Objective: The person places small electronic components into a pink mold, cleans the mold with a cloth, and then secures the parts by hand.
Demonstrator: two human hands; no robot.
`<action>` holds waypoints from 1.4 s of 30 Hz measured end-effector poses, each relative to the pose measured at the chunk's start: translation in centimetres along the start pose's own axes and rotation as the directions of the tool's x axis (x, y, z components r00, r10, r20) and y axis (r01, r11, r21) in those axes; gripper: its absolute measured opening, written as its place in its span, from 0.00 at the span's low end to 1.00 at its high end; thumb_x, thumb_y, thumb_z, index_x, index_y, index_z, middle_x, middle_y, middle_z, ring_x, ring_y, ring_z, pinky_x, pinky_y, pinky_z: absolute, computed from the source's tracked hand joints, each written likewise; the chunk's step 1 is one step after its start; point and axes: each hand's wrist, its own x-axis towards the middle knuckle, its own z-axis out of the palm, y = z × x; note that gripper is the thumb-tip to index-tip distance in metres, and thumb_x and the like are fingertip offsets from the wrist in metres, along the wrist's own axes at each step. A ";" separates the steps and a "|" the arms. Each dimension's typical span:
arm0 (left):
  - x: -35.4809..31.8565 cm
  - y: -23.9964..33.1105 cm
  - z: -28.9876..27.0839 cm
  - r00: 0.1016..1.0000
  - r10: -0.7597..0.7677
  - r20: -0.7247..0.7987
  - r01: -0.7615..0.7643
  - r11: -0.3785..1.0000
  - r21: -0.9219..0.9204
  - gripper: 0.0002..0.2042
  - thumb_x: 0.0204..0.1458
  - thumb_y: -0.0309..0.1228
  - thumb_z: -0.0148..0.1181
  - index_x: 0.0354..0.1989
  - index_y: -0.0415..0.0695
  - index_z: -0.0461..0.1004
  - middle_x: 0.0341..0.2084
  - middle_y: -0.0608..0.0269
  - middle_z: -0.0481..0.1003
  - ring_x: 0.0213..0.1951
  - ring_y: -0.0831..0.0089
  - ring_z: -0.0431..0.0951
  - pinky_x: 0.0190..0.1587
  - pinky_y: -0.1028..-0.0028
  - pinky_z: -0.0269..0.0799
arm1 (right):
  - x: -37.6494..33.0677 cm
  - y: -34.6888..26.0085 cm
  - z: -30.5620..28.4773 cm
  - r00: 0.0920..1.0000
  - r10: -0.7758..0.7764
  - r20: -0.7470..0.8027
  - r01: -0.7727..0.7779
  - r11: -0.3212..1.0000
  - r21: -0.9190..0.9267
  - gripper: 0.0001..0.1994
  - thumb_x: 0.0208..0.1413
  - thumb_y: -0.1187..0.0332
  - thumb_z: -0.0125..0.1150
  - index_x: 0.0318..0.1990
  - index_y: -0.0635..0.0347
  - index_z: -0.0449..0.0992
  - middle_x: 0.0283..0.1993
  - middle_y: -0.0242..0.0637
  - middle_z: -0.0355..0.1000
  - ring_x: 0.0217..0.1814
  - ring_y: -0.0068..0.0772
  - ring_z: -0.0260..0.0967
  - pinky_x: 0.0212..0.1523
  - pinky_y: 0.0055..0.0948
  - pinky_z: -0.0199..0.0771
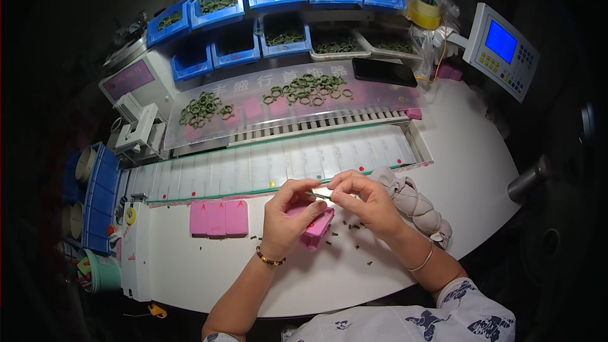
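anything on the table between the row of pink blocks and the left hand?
Head view: almost bare white table between the pink blocks and the left hand, apart from a few small dark green bits near the hand.

Pinched green piece (322, 196) too small

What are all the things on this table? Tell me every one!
green rings: two heaps, dark green, on the clear sloped cover
blue bins: several, blue, back rows, some holding green pieces
phone: one, black, right end of the cover
tape roll: one, yellow, back right
control panel: one, grey with blue screen, far right
pink blocks: three, pink, side by side left of the hands
braided cloth: one, grey, right of the hands
small green bits: many, dark green, scattered on the white table
left hand: one, pinching a thin green piece
right hand: one, pinching the same piece
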 end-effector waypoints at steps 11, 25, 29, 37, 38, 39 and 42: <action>0.3 -0.3 -0.5 0.971 -0.231 -0.068 0.217 0.962 -0.169 0.22 0.52 0.19 0.62 0.56 0.33 0.66 0.32 0.68 0.70 0.34 0.85 0.71 0.39 0.84 0.71 | 0.3 -1.9 -0.7 0.844 -0.532 -0.067 0.296 0.567 -0.769 0.05 0.46 0.70 0.67 0.29 0.55 0.75 0.42 0.32 0.72 0.47 0.35 0.67 0.53 0.37 0.56; 0.3 -0.7 -0.6 0.924 -0.379 -0.050 0.343 0.880 -0.329 0.14 0.57 0.24 0.58 0.51 0.33 0.69 0.29 0.68 0.72 0.31 0.84 0.71 0.34 0.83 0.68 | 10.9 -10.4 -17.0 0.832 -0.544 -0.107 0.080 0.308 -0.948 0.08 0.44 0.66 0.69 0.28 0.60 0.79 0.37 0.39 0.75 0.41 0.37 0.72 0.45 0.31 0.71; -0.1 -1.0 -1.1 0.905 -0.419 -0.068 0.373 0.862 -0.344 0.14 0.57 0.24 0.58 0.50 0.33 0.70 0.29 0.67 0.72 0.30 0.84 0.71 0.34 0.83 0.69 | 11.4 -11.7 -17.7 0.618 -0.745 -0.250 0.126 0.407 -0.905 0.11 0.48 0.69 0.68 0.39 0.63 0.79 0.42 0.39 0.73 0.46 0.34 0.71 0.48 0.28 0.70; 0.1 -1.1 -0.9 0.887 -0.458 -0.059 0.401 0.826 -0.396 0.15 0.59 0.32 0.54 0.51 0.36 0.68 0.26 0.63 0.72 0.27 0.74 0.76 0.29 0.75 0.73 | 2.0 -6.8 -11.9 0.979 -0.203 -0.015 0.113 0.605 -0.788 0.16 0.49 0.68 0.68 0.45 0.63 0.76 0.48 0.41 0.71 0.51 0.37 0.69 0.54 0.31 0.69; 0.0 -1.1 -0.9 0.883 -0.463 -0.077 0.390 0.816 -0.427 0.15 0.60 0.33 0.53 0.50 0.36 0.68 0.26 0.63 0.72 0.26 0.73 0.75 0.29 0.74 0.73 | 0.9 -6.0 -11.8 0.995 -0.070 0.077 0.103 0.581 -0.808 0.20 0.48 0.65 0.69 0.49 0.63 0.75 0.52 0.43 0.70 0.54 0.40 0.68 0.57 0.33 0.67; 0.0 -1.1 -1.1 0.883 -0.462 -0.080 0.389 0.818 -0.424 0.15 0.60 0.33 0.53 0.50 0.36 0.68 0.26 0.63 0.72 0.26 0.73 0.75 0.29 0.74 0.73 | -0.1 -5.4 -11.5 0.994 -0.072 0.078 0.106 0.583 -0.805 0.20 0.48 0.65 0.69 0.49 0.63 0.75 0.52 0.43 0.70 0.54 0.40 0.68 0.57 0.33 0.67; -0.1 -1.4 -1.2 0.881 -0.466 -0.085 0.345 0.755 -0.558 0.15 0.60 0.36 0.54 0.46 0.36 0.71 0.25 0.62 0.72 0.26 0.71 0.75 0.30 0.74 0.72 | -3.0 -4.3 -10.8 0.968 0.142 0.207 0.122 0.456 -0.882 0.36 0.46 0.60 0.71 0.62 0.64 0.65 0.61 0.51 0.62 0.65 0.48 0.59 0.65 0.36 0.59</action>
